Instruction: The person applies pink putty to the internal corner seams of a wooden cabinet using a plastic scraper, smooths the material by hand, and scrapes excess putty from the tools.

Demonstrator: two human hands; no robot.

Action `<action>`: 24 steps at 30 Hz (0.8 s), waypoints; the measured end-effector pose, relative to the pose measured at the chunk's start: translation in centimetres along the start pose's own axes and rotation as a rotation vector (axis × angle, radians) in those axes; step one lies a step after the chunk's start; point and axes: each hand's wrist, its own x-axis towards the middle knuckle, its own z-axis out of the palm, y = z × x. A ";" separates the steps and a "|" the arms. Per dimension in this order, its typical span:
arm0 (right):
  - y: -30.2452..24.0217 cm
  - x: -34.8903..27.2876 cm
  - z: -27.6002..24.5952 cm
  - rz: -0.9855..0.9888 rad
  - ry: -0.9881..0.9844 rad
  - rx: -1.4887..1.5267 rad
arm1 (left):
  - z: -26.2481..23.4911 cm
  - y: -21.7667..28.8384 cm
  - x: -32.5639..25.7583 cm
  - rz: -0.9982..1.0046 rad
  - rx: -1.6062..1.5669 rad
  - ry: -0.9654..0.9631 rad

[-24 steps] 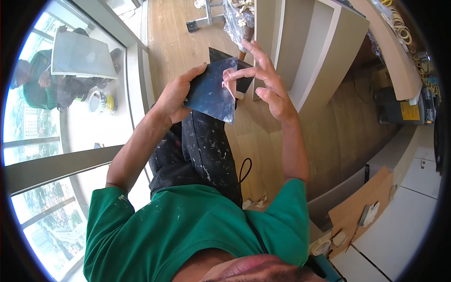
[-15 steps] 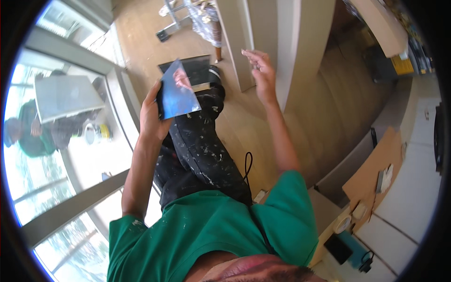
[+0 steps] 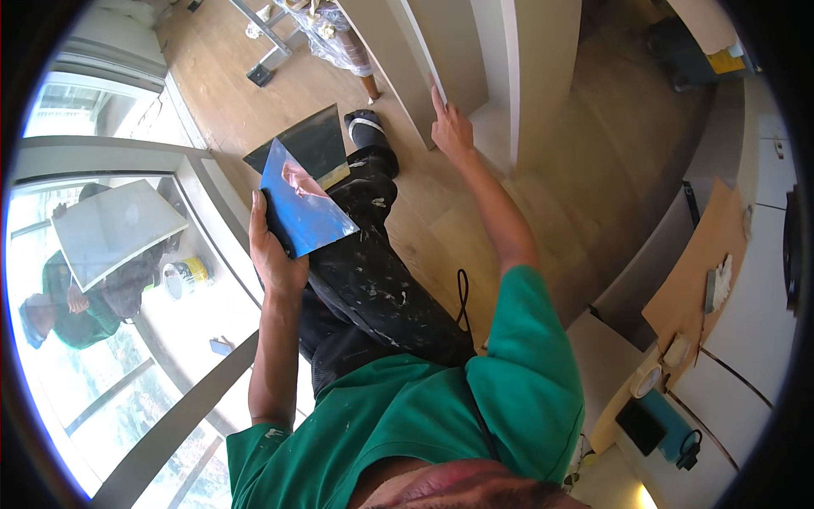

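1. At the near edge of the frame, a person in a green shirt and paint-flecked black trousers [image 3: 373, 280] stands over a pale wood-plank floor [image 3: 441, 229], beside a tall window on the left.

2. Just ahead, the left hand [image 3: 273, 254] has its grip closed around the lower edge of a broad, flat blade [image 3: 303, 204], a thin sheet with a glossy blue sheen and a pinkish smear near its middle. It is held tilted at about hip height, to the left of the trousers.

3. Behind it lies a second, darker blade [image 3: 309, 144] of trapezoid shape with a yellowish strip along its base; whether the same hand carries it cannot be told.

4. Further off, the right hand [image 3: 451, 129] rests open, fingers extended, against the edge of an upright, smooth beige panel [image 3: 398, 51]; it holds nothing.

5. As a judgement, the slick, thin blade is pinched only along one edge and could slide from the hand, and its sharp edge could mark the floor or the panel beside it.

6. At the far edge stand a metal frame leg [image 3: 263, 51] and crumpled clear plastic sheeting [image 3: 335, 38]. To the right, a bench [image 3: 746, 339] carries cardboard and small items.
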 end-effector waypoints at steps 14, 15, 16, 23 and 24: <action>0.5 1.8 2.5 0.063 -0.152 -0.062 | 1.1 0.2 0.2 -0.025 -0.033 -0.039; 1.0 1.1 2.9 0.077 -0.201 -0.062 | 1.1 0.2 0.3 -0.021 -0.030 -0.031; 1.6 0.5 3.5 0.093 -0.246 -0.062 | 1.2 0.2 0.3 -0.018 -0.025 -0.027; -0.7 1.4 1.3 0.041 -0.153 -0.052 | 0.7 0.1 0.5 0.000 0.000 0.002; -1.8 2.4 0.0 0.028 -0.153 -0.045 | 1.0 0.1 0.5 0.007 0.011 0.021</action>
